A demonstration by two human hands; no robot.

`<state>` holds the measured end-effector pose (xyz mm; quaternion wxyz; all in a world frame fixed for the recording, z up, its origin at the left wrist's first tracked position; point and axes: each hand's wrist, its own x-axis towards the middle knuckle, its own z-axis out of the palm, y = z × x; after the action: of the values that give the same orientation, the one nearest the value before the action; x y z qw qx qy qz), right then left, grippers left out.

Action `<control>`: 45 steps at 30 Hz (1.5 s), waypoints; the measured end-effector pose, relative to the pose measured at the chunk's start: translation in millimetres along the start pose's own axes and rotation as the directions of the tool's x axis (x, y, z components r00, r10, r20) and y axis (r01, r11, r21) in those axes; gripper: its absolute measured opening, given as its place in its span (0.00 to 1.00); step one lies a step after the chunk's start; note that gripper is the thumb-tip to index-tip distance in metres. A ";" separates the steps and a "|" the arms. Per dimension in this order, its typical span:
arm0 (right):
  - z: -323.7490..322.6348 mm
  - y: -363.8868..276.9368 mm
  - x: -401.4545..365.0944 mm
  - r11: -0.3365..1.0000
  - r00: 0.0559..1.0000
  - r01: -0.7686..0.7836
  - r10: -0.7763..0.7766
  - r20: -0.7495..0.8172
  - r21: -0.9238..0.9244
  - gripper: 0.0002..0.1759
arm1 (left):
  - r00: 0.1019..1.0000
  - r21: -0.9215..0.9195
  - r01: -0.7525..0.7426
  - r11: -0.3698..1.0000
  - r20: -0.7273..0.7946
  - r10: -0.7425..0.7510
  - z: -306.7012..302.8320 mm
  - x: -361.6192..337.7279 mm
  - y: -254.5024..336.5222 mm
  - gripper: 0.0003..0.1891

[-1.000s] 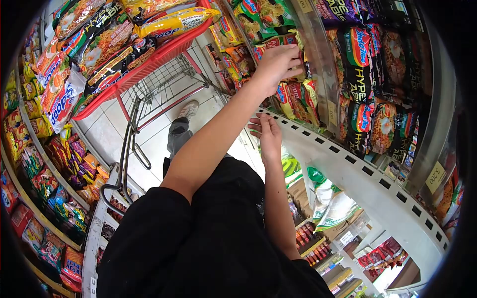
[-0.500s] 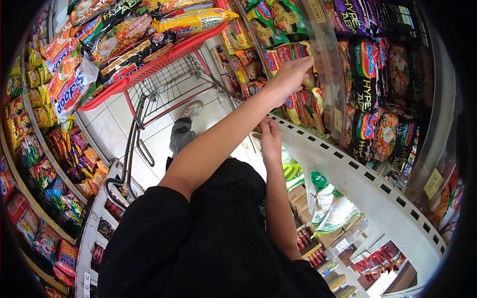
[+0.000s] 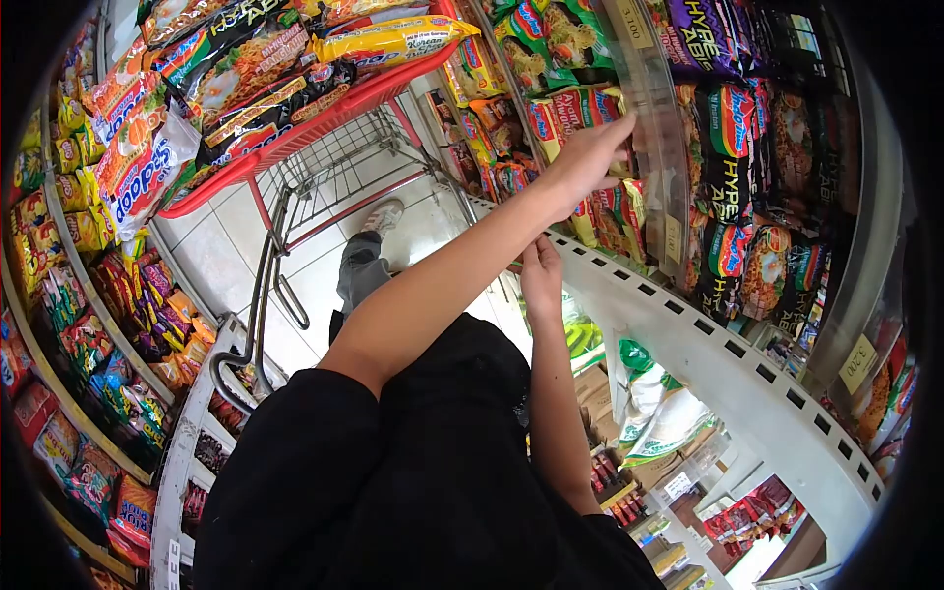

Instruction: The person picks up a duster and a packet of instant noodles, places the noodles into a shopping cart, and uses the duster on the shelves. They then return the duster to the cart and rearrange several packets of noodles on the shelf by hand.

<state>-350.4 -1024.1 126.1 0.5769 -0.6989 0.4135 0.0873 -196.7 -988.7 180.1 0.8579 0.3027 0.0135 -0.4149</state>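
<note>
My left hand [image 3: 590, 162] reaches across my body to the shelf on the right, over red-and-yellow instant noodle packs [image 3: 618, 218]. Its fingers are stretched out beside the clear price rail [image 3: 657, 147], with the thumb apart below; I see nothing held. Other Indomie packs [image 3: 554, 120] lie just beyond the hand. Below the left forearm, my right hand [image 3: 541, 275] is close to the white perforated shelf edge [image 3: 678, 320]. Its fingers are pressed together, and a small greenish bit shows near the tips, too little to name.
A red-rimmed shopping cart [image 3: 324, 113] full of noodle packs stands ahead on the left. Snack shelves [image 3: 118, 334] line the left side. Black Hype Abis packs [image 3: 728, 187] fill the shelf at right, with white-and-green bags [image 3: 654, 408] lower down.
My left hand has shifted slightly right and down over the noodle packs, its thumb now spread. My right hand has moved very slightly right.
</note>
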 end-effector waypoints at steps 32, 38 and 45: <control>-3.4 18.2 -3.5 0.997 1.000 0.013 -0.013 0.002 -0.072 0.14 | 0.958 0.015 -0.221 0.975 -0.182 0.220 -14.6 42.1 -34.7 0.30; -1.8 15.9 -3.3 0.997 1.000 0.030 -0.031 -0.006 -0.075 0.15 | 0.950 -0.024 -0.235 0.972 -0.215 0.224 -6.0 34.9 -38.6 0.25; -6.7 23.4 -3.3 0.998 1.000 0.024 -0.024 0.009 -0.054 0.15 | 0.982 -0.075 -0.136 0.988 -0.139 0.125 3.1 19.5 -25.6 0.26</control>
<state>-370.8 -1028.3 113.1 0.5607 -0.7188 0.4000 0.0945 -203.1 -1016.2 164.3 0.8925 0.2938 0.0688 -0.3354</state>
